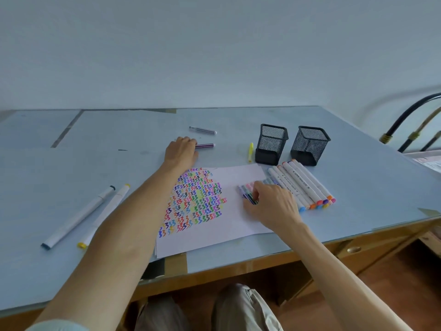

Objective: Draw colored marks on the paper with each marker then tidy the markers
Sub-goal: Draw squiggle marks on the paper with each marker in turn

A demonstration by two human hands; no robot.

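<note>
Left hand (pixel 181 149) grips purple marker (pixel 205 146); right hand (pixel 269 204) — curled — holds thin markers (pixel 249 195).

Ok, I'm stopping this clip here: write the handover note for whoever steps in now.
Left hand reaches past the paper and touches a purple pen.
Right hand grips a bundle of thin pens on the paper.
Fat markers lie in a row beside the paper; two more lie far left.
Done: paper is full of squiggles.
Left: both mesh cups look empty; gather strays, including the yellow pen.

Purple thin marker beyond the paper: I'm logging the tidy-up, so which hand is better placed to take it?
Left. The left hand already touches the purple thin marker; the right hand grips the bundle of thin markers.
</note>
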